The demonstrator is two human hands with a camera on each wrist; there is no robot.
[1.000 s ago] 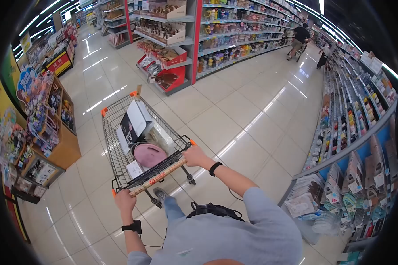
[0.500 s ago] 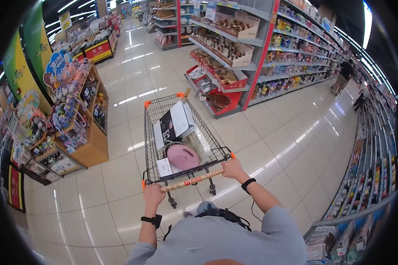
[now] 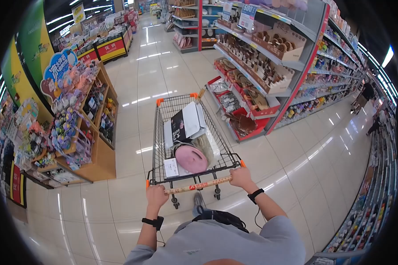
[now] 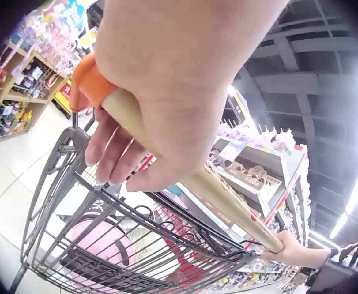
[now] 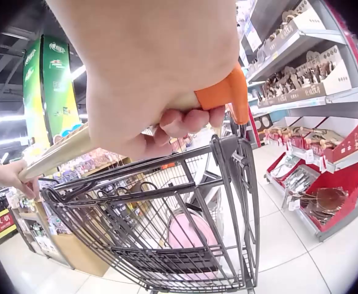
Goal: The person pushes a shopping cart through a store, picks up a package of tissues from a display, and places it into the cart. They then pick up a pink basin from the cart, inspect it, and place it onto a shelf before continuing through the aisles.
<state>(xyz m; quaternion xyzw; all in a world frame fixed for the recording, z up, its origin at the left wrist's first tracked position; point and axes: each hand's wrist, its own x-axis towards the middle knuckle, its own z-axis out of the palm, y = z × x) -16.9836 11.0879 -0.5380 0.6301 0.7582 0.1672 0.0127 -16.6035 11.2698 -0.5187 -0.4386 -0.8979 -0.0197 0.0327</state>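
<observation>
On tiled floor, shopping cart just beyond left hand and right hand, both curled round opposite ends of its handle, well apart. Pink rounded item inside, too unclear to name for certain.

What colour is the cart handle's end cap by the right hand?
Orange; the end cap shows best in the right wrist view.

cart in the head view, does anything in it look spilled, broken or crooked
Nothing looks spilled or visibly broken. The black-and-white box is a little crooked: it sits at an angle to the sides of the cart, behind the round pink item. That looks like loose loading rather than a problem.
</observation>
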